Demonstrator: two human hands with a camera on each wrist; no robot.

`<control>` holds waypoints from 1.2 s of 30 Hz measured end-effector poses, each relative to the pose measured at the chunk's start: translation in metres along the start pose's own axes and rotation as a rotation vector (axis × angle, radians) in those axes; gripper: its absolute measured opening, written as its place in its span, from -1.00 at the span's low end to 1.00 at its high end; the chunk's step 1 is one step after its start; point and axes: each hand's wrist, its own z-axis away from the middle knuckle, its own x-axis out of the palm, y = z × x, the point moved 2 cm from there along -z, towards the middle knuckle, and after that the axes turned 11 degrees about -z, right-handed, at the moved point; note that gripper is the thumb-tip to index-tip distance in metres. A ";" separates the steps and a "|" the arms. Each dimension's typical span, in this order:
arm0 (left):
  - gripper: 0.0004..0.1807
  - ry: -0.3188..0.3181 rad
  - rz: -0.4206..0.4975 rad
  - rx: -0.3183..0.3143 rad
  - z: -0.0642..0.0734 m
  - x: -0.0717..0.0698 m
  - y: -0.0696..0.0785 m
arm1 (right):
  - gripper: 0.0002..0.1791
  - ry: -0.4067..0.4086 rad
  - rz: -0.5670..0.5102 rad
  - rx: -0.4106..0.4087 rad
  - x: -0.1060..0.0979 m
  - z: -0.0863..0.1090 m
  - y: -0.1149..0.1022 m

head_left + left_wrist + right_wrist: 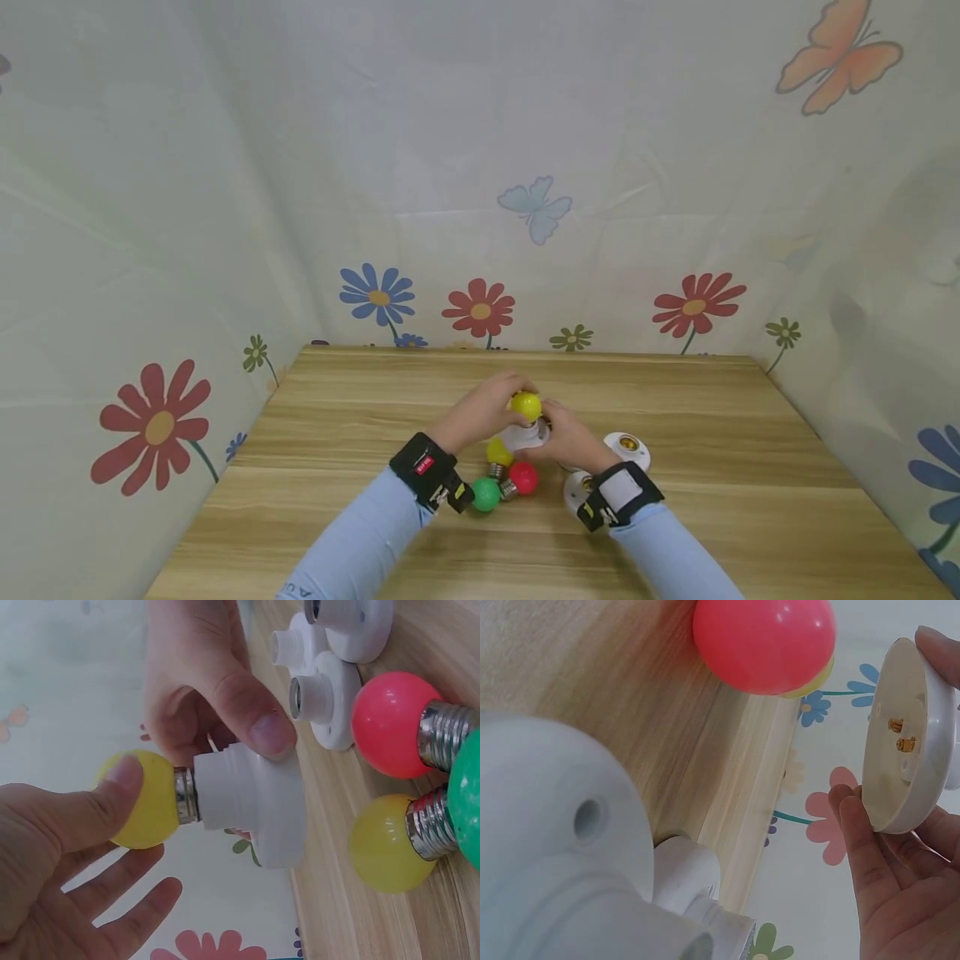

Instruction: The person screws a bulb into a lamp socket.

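Note:
My left hand pinches a yellow light bulb between thumb and fingers. A white lamp socket is held by its round base in my right hand. In the left wrist view the bulb's metal screw base meets the socket's mouth, with part of the thread showing outside. Both are off the table, and the bulb is on top in the head view. The right wrist view shows the socket's hollow underside with brass screws; the bulb is hidden there.
Below the hands, a second yellow bulb, a red bulb and a green bulb lie together on the wooden table. More white sockets stand by my right wrist. A flowered curtain hangs behind.

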 end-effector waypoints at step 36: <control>-0.60 -0.020 -0.019 -0.005 0.001 -0.007 0.004 | -0.31 -0.011 0.000 0.009 0.001 -0.003 -0.001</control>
